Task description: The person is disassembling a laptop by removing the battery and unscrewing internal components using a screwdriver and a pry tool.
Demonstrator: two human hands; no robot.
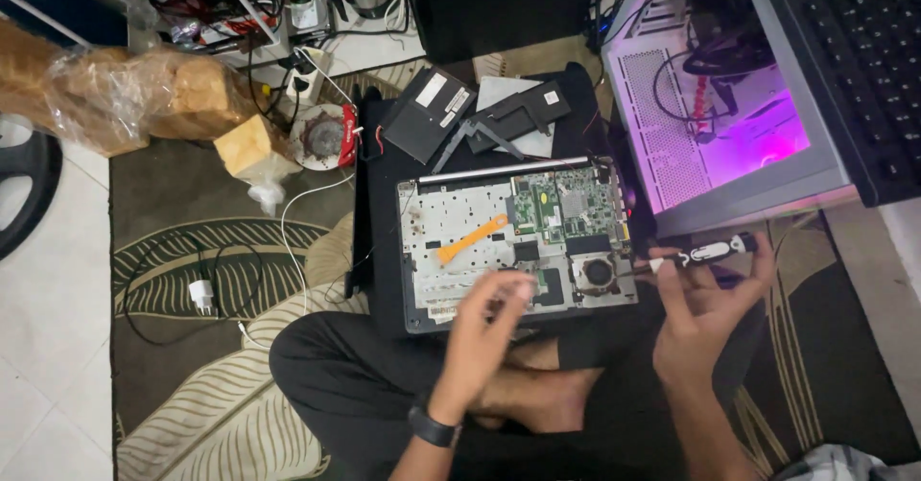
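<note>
So the opened laptop point(518, 246) sits right in front of my crossed legs. A pry tool point(472, 237) lies on it, left of the circuit board point(568, 205). My left hand point(484, 323) hovers over its near edge, my right hand point(705, 299) holds a screwdriver point(705, 251) just right of it. PC case point(715, 117) is behind-right, charger point(201, 294) far left.

A leaf-patterned rug point(192, 251) carries a black mat point(379, 212) with an opened laptop chassis point(451, 222) and a white charger point(201, 294).
</note>
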